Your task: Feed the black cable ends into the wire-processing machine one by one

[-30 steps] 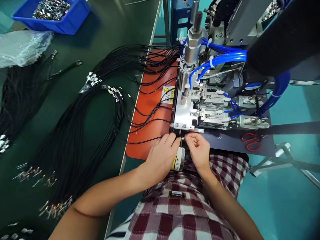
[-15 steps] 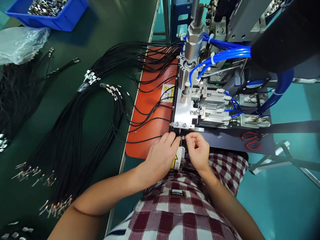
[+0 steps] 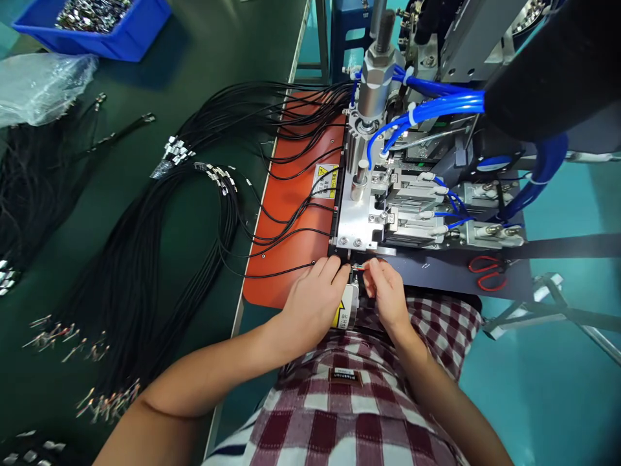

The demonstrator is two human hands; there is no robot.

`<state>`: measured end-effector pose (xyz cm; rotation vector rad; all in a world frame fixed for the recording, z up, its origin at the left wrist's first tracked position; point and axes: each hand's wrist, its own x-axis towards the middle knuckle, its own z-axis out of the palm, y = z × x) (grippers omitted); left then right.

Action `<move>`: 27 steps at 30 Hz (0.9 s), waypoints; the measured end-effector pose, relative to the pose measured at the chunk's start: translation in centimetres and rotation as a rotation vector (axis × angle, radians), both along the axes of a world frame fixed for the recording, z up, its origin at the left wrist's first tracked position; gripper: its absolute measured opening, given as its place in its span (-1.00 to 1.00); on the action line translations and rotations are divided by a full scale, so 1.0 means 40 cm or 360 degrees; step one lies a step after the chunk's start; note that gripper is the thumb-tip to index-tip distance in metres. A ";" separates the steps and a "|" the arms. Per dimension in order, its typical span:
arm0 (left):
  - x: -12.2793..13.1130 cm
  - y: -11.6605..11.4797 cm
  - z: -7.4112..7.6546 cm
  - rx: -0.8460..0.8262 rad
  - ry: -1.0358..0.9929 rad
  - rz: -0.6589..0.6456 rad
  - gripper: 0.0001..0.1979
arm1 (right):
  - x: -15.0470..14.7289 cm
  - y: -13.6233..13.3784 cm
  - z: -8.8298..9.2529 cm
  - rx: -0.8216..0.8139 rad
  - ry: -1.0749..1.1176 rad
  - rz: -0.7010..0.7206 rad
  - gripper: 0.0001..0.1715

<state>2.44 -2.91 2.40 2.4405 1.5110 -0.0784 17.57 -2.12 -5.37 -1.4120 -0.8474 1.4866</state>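
My left hand (image 3: pixel 315 301) rests at the front edge of the orange plate (image 3: pixel 286 213), fingers pinched on a black cable (image 3: pixel 272 274) that runs leftward across the plate. My right hand (image 3: pixel 387 291) is beside it, fingers pinched on the cable's tip with its small coloured wire ends (image 3: pixel 358 266). Both hands sit just below the metal jaw of the machine (image 3: pixel 361 230). A white warning label (image 3: pixel 347 310) shows between them.
A large bundle of black cables (image 3: pixel 160 246) with metal connectors lies on the green bench. A blue bin of metal parts (image 3: pixel 97 22) stands at the far left corner, a plastic bag (image 3: pixel 41 84) beside it. Red scissors (image 3: pixel 488 273) lie right of the machine.
My right hand has shifted slightly left and turned, so the coloured wire ends now show at the machine's jaw. My left hand has stayed put.
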 end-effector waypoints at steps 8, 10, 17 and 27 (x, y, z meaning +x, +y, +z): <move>-0.011 0.007 -0.007 -0.0022 -0.0059 0.0008 -0.73 | -0.022 -0.001 0.011 0.0007 0.0162 0.0004 -0.72; -0.017 0.012 -0.005 -0.0026 -0.0049 0.0030 -0.76 | -0.020 0.004 0.008 -0.0076 0.0295 0.0014 -0.71; -0.047 0.036 -0.005 0.0015 0.0173 0.0085 -0.81 | -0.019 0.001 0.009 -0.0085 0.0272 -0.0021 -0.72; -0.028 0.034 0.013 0.0031 0.0217 -0.0008 -0.82 | -0.015 0.009 0.011 -0.0155 0.0310 0.0040 -0.65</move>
